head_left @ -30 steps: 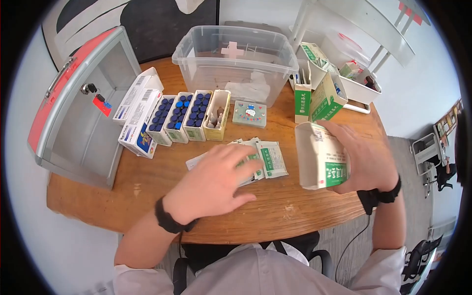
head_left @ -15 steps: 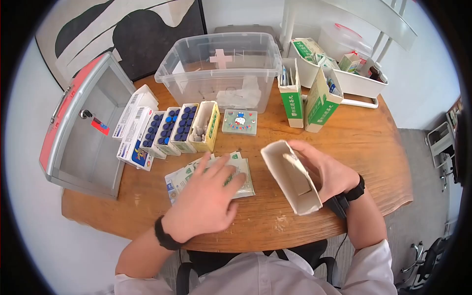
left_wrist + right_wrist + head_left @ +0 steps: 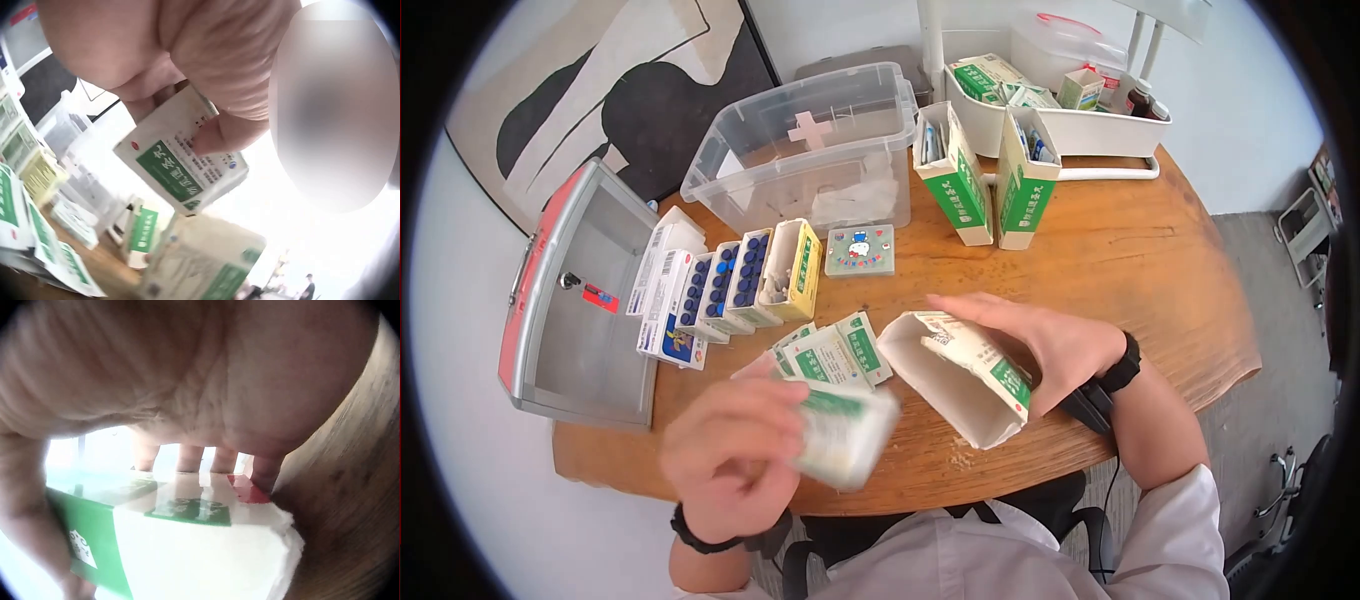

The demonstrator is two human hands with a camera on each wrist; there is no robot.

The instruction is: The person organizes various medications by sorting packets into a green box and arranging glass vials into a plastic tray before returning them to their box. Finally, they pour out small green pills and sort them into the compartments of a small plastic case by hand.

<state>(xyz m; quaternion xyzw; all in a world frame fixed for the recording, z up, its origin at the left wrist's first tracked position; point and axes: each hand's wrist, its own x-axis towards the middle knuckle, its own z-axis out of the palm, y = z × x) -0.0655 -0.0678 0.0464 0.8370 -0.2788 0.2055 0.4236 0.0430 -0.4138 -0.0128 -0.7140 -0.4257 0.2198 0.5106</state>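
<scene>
Green and white, the medicine carton [image 3: 975, 352] is gripped by the right hand [image 3: 1050, 350] in the head view, its open mouth facing left and back, ragged at the rim; the left hand [image 3: 735, 440], blurred, pinches the sachet stack [image 3: 845, 435] just beside that mouth. From where I stand, loose sachets [image 3: 832, 358] lie fanned on the wooden surface [image 3: 1120, 270] beyond. In the left wrist view, the thumb presses the stack's printed face, with fingers behind it; I'd judge that a firm, even pinch keeps the packets squared, where a loose one would let them slide apart. In the right wrist view, the thumb spans one side of the carton and four fingertips press another; a light hold seems wise, since thin card could buckle and the torn rim could catch a packet's corner.
</scene>
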